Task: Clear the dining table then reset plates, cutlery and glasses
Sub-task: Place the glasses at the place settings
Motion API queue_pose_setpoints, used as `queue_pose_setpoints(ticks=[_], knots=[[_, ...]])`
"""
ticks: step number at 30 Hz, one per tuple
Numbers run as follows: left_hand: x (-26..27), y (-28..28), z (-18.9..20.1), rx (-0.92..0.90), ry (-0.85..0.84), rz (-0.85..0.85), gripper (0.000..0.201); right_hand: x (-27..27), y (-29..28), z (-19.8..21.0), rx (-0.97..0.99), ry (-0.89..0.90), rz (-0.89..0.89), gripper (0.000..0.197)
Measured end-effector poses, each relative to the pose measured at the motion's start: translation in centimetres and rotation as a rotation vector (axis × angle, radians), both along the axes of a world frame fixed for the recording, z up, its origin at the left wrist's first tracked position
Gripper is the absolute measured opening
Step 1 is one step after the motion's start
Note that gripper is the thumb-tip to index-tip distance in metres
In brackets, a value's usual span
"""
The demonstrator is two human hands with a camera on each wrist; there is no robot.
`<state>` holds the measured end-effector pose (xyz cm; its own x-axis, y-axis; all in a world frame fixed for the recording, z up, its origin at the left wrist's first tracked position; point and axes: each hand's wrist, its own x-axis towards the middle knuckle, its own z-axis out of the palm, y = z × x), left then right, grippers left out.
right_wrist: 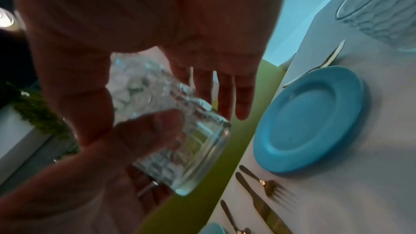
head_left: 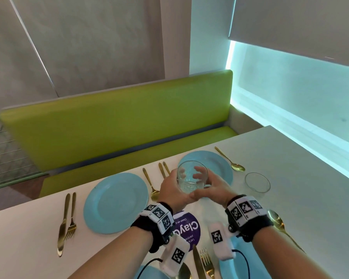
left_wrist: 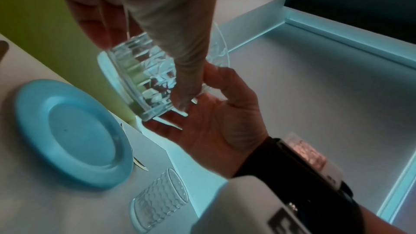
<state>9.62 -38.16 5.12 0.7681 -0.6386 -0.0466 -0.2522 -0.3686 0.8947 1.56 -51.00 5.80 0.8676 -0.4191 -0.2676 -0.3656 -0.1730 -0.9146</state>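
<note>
A clear patterned glass [head_left: 190, 178] is held tilted above the table between both hands. My left hand [head_left: 172, 190] grips its left side, thumb across the wall [left_wrist: 186, 84]. My right hand [head_left: 211, 187] cups the base and right side; its fingers curl round the far wall and show through the glass. In the right wrist view the glass [right_wrist: 180, 140] lies between my right thumb and fingers, with the left thumb [right_wrist: 144, 131] over it. A second glass [head_left: 257, 182] stands on the white table [head_left: 310, 198] to the right. Blue plates [head_left: 116, 202] [head_left: 220, 161] sit with gold cutlery beside them.
A gold knife and fork [head_left: 66, 222] lie left of the near plate, spoons [head_left: 230, 160] [head_left: 284, 228] on the right. A purple round sticker [head_left: 187, 228] sits under my wrists. More blue plates and cutlery lie at the near edge. A green bench [head_left: 119, 127] runs behind the table.
</note>
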Motion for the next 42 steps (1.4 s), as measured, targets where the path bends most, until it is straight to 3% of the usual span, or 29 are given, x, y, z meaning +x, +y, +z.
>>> queue_pose_setpoints(ticks=[8, 13, 18, 30, 38, 42], knots=[[0.2, 1.3, -0.2, 0.103, 0.066, -0.072, 0.087, -0.1, 1.4, -2.4, 0.012, -0.085, -0.072, 0.072], [0.2, 1.9, -1.0, 0.288, 0.107, -0.157, 0.099, 0.0, 1.6, -5.0, -0.059, 0.016, -0.09, 0.058], [0.8, 2.7, -1.7, 0.468, 0.06, -0.1, 0.113, -0.3, 1.9, -8.0, -0.027, 0.084, -0.188, 0.058], [1.6, 5.3, -2.7, 0.479, 0.085, -0.043, 0.062, -0.9, 2.8, -11.0, -0.093, 0.172, -0.269, 0.069], [0.7, 8.0, -1.9, 0.437, 0.067, -0.06, 0.052, -1.4, 3.9, -9.8, -0.152, 0.239, -0.306, 0.09], [0.4, 11.0, -0.8, 0.39, 0.042, -0.063, 0.049, -2.1, 5.3, -7.2, -0.25, 0.307, -0.346, 0.114]])
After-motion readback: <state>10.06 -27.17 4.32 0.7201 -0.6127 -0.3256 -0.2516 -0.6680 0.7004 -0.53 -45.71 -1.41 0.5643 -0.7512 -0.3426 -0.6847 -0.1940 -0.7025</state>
